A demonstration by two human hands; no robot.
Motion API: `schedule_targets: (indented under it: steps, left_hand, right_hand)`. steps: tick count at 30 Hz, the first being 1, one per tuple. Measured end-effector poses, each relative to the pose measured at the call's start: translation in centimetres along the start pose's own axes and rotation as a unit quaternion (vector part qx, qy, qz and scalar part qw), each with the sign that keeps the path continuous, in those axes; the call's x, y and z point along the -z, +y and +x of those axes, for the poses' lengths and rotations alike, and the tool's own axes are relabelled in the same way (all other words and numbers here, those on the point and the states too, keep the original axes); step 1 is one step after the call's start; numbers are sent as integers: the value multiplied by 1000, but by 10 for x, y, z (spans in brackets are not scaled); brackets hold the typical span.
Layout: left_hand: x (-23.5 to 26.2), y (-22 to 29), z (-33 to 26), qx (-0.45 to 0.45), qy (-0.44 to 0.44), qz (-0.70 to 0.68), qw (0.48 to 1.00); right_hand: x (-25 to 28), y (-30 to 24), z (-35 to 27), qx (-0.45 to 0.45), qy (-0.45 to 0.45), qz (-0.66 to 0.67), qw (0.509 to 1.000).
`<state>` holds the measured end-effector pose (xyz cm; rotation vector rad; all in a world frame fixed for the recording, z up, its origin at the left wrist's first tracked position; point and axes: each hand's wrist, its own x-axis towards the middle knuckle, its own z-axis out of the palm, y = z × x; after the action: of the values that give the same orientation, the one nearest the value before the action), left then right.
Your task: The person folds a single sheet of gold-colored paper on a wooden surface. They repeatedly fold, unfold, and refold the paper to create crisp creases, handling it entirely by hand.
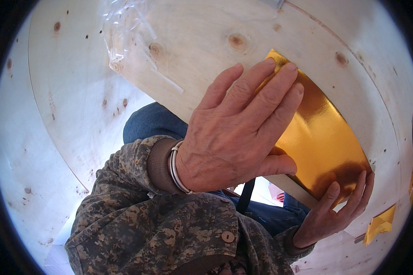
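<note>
Nearest to the camera is the left hand (pixel 236 133), in a camouflage sleeve (pixel 160 229) with a silver metal bracelet (pixel 173 168) on the wrist. It lies open and flat, fingers together, pressing on the shiny gold foil sheet (pixel 323 142). It grasps nothing. This sheet lies on the pale knotty wooden board (pixel 206 55). The right hand (pixel 335 213) holds the lower corner of the sheet at the board edge, fingers loosely curled. Crumpled clear plastic wrap (pixel 121 27) lies at the top, and a small folded gold foil scrap (pixel 380 224) lies near the right hand.
</note>
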<state>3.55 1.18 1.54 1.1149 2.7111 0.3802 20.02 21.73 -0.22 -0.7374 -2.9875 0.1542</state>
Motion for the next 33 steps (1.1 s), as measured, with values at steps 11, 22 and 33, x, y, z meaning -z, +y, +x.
schedule_targets:
  steps: [11, 22, 33]
  left_hand:
    - [5, 3, -1, 20, -25, -63, 998]
    - [10, 1, 4, 6, -31, -25, 999]
    - [5, 7, 7, -52, -70, 26, 996]
  right_hand:
    - [6, -5, 1, -26, -21, 81, 996]
    - [4, -9, 3, -28, -17, 94, 995]
    - [7, -5, 0, -41, -20, 123, 991]
